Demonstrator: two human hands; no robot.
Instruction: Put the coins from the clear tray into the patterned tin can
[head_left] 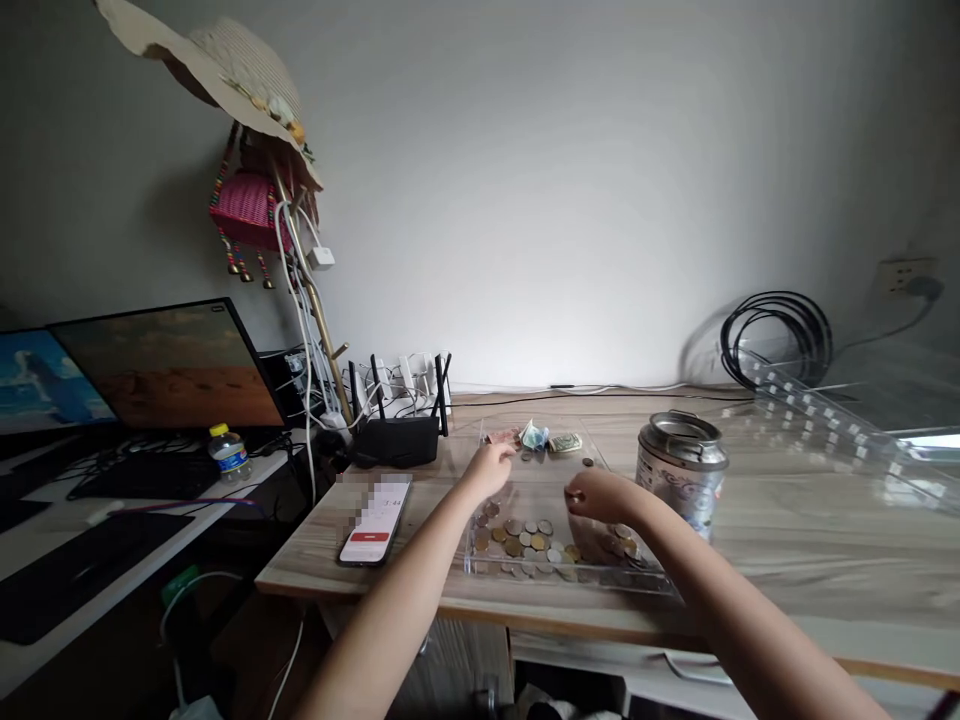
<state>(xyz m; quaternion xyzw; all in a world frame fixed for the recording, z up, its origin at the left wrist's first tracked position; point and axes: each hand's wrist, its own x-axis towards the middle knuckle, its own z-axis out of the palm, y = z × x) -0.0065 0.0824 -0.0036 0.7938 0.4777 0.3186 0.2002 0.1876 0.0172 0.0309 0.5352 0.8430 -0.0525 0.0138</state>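
Observation:
My left hand (491, 470) reaches into a shallow clear plastic tray (540, 577), fingers bent and close together beside a reddish banknote (504, 437). Whether it grips the note is hidden. My right hand (598, 495) is curled over the tray's right side, thumb and fingers pinched; anything between them is too small to make out. A crumpled blue-green banknote (535, 436) and a folded greenish banknote (565, 442) lie at the tray's far side. A single coin (588, 462) lies beyond my right hand. Several silver and gold coins (513, 546) are spread along the near side.
A silver-lidded metal can (683, 465) stands right of the tray, beside my right forearm. Left are a phone (377, 520) and a black router (396, 441). Further right lie clear plastic panels (832, 425) and a coiled black cable (777, 340).

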